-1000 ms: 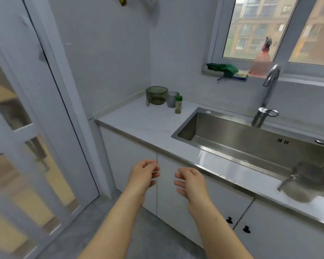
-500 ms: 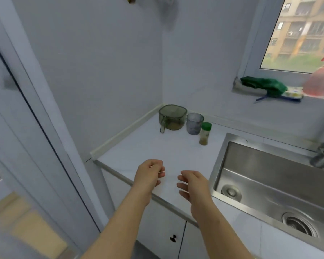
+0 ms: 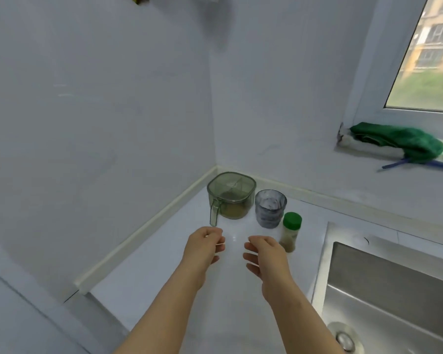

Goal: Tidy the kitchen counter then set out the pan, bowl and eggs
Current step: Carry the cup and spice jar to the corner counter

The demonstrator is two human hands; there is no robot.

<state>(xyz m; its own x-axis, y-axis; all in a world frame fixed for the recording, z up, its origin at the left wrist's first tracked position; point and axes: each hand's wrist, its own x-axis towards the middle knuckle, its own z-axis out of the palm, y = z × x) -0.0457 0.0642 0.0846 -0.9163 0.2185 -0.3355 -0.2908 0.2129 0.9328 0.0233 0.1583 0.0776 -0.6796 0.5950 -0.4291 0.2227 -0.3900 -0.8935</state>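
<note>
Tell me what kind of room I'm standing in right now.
Most likely a home kitchen. A white counter runs into the corner, a stainless steel sink is set into it, and a green-capped shaker stands beside a lidded green container.

L hand [image 3: 205,247] & R hand [image 3: 265,255], both loosely curled, over counter [image 3: 151,272] nr green jug [image 3: 231,198], grey cup [image 3: 270,209], green-capped jar [image 3: 290,232]
</note>
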